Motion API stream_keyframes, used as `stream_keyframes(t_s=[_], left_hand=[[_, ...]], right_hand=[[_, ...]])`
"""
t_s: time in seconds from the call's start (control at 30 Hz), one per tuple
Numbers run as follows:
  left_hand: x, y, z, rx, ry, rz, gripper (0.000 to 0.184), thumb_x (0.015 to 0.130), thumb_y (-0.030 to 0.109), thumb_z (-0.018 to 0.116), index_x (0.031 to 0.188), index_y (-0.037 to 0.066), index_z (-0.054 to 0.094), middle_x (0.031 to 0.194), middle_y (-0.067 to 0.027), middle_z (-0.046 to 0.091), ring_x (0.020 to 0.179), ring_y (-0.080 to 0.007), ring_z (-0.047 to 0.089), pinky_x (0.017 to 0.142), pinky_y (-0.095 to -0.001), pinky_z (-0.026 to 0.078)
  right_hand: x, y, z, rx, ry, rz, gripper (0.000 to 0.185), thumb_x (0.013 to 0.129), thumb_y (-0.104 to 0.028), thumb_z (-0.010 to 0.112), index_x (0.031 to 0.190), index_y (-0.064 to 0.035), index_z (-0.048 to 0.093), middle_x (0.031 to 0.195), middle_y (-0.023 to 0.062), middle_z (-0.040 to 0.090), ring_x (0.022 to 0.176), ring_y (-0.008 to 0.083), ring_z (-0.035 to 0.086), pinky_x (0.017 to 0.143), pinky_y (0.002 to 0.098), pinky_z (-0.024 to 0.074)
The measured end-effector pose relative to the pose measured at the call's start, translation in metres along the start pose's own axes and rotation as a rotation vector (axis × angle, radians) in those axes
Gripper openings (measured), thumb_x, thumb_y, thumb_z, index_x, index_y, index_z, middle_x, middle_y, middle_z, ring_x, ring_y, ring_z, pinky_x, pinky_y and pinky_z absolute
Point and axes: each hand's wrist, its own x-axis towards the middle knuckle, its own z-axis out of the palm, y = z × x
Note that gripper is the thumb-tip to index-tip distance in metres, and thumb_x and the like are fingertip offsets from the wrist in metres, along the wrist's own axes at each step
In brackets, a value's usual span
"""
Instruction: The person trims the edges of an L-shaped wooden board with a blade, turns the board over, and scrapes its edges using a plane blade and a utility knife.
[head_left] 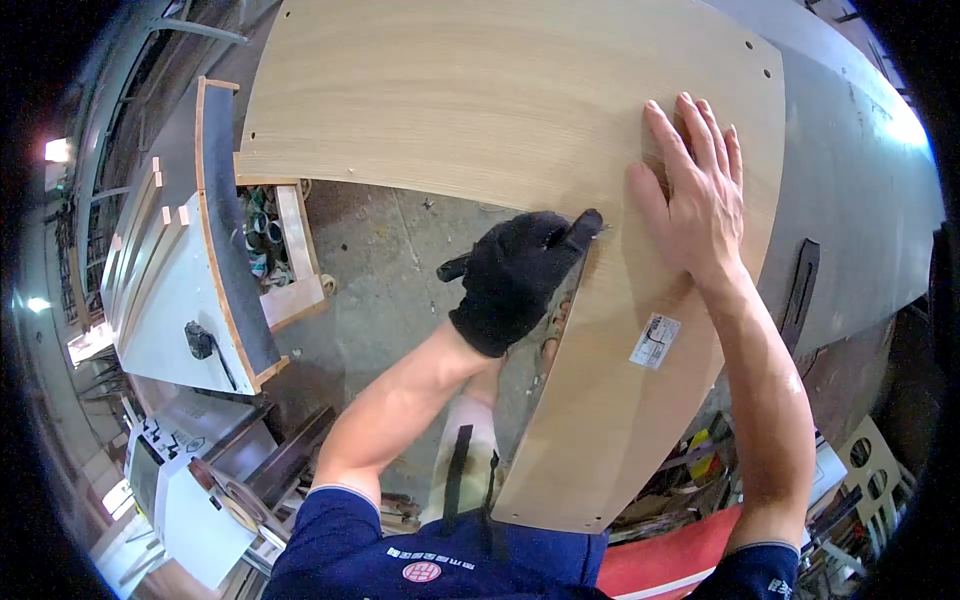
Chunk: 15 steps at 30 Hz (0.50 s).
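Note:
An L-shaped wood-grain panel [450,110] lies in front of me, with a white label [655,340] stuck on its near arm. My left hand [515,275], in a black glove, is closed at the panel's inner corner. Out of the back of the fist pokes the end of a dark-handled tool [453,268]; most of it is hidden, so its kind is unclear. A gloved finger stretches along toward the corner edge, where a small tip shows. My bare right hand [695,195] rests flat on the panel, fingers spread.
A grey worktop [840,150] extends to the right, with a black slotted strip [800,295] on it. At left stand a wood-edged cabinet piece [190,290] and a white machine [190,510]. Offcuts and a red surface [670,560] sit at lower right.

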Motion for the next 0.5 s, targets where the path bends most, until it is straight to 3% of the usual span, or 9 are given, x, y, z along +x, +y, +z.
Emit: stream_keyframes(t_s=[0.07,0.17,0.27,0.3,0.4,0.43,0.5], left_hand=[[0.003,0.004,0.009,-0.007,0.118,0.071,0.044,0.084,0.005,0.065,0.127,0.012,0.07,0.093,-0.0117,0.07,0.083,-0.0294,0.068,0.069,-0.0402,0.056],[-0.011,-0.013,0.022,-0.107,0.072,0.172,0.043,0.086,0.01,0.068,0.129,0.013,0.068,0.089,-0.009,0.068,0.077,-0.0269,0.066,0.06,-0.0403,0.053],[-0.048,-0.02,-0.006,-0.188,-0.318,0.298,0.04,0.086,0.012,0.068,0.126,0.014,0.068,0.082,-0.0087,0.068,0.07,-0.0283,0.065,0.057,-0.0408,0.052],[-0.051,-0.019,-0.015,-0.283,-0.483,0.289,0.046,0.084,0.007,0.064,0.13,0.011,0.068,0.091,-0.0133,0.07,0.078,-0.0352,0.068,0.068,-0.0444,0.056],[-0.03,-0.006,-0.001,-0.249,-0.204,0.058,0.049,0.085,0.005,0.062,0.133,0.01,0.065,0.094,-0.0143,0.07,0.083,-0.0372,0.068,0.072,-0.0458,0.055],[-0.014,-0.002,0.01,-0.139,0.04,0.088,0.051,0.086,0.009,0.062,0.137,0.014,0.062,0.093,-0.0119,0.068,0.076,-0.0313,0.065,0.066,-0.0437,0.053],[-0.012,0.0,0.015,-0.13,0.002,0.077,0.05,0.085,0.008,0.061,0.135,0.013,0.063,0.102,-0.0128,0.068,0.087,-0.0324,0.066,0.074,-0.043,0.053]], right_hand=[[0.0,0.002,0.004,-0.008,0.017,-0.008,0.058,0.095,-0.045,0.061,0.148,-0.023,0.055,0.157,0.0154,0.044,0.15,0.0322,0.034,0.126,0.0529,0.0176],[-0.002,0.004,0.006,-0.006,0.024,-0.012,0.058,0.095,-0.046,0.061,0.147,-0.0229,0.055,0.157,0.0157,0.045,0.15,0.0329,0.035,0.126,0.0536,0.018],[-0.001,0.003,0.006,-0.009,0.029,-0.008,0.058,0.094,-0.045,0.061,0.147,-0.0231,0.055,0.156,0.0161,0.045,0.149,0.0333,0.036,0.125,0.0538,0.0184],[0.0,0.002,0.006,-0.015,0.031,-0.005,0.058,0.094,-0.045,0.061,0.147,-0.0233,0.055,0.156,0.0162,0.046,0.149,0.0333,0.036,0.125,0.0537,0.0186],[0.0,0.002,0.005,-0.033,0.028,-0.007,0.058,0.094,-0.046,0.062,0.147,-0.0238,0.055,0.156,0.016,0.045,0.149,0.0332,0.036,0.126,0.0528,0.0188],[0.0,0.003,0.004,-0.026,0.037,-0.01,0.058,0.094,-0.046,0.062,0.147,-0.0239,0.055,0.156,0.016,0.045,0.149,0.0332,0.036,0.126,0.0526,0.0189],[-0.001,0.003,0.005,0.002,0.042,-0.014,0.058,0.094,-0.046,0.062,0.147,-0.024,0.055,0.156,0.0159,0.045,0.149,0.0332,0.036,0.126,0.052,0.0189]])
